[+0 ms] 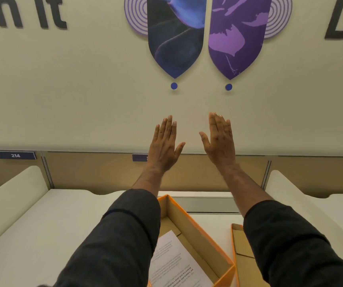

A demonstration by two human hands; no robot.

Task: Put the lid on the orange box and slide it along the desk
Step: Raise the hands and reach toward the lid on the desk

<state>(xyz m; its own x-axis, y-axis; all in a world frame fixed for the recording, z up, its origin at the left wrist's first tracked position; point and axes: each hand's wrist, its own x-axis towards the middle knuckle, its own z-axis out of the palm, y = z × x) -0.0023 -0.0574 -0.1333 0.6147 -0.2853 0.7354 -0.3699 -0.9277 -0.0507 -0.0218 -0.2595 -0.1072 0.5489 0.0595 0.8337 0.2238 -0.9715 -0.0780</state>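
The orange box (199, 235) lies open on the white desk at the bottom centre, brown cardboard inside, with a printed white sheet (172, 264) in it. Its orange lid (239, 245) lies upturned just right of the box, partly hidden under my right sleeve. My left hand (163, 146) and my right hand (220, 139) are both raised in front of the wall, well above and beyond the box, flat with fingers straight and palms facing each other. Neither hand holds or touches anything.
The white desk (42, 220) spreads to the left of the box. Curved white dividers (11, 195) rise at left and right. A tan partition (96, 170) with a "214" label runs along the back. Purple wall graphics hang above.
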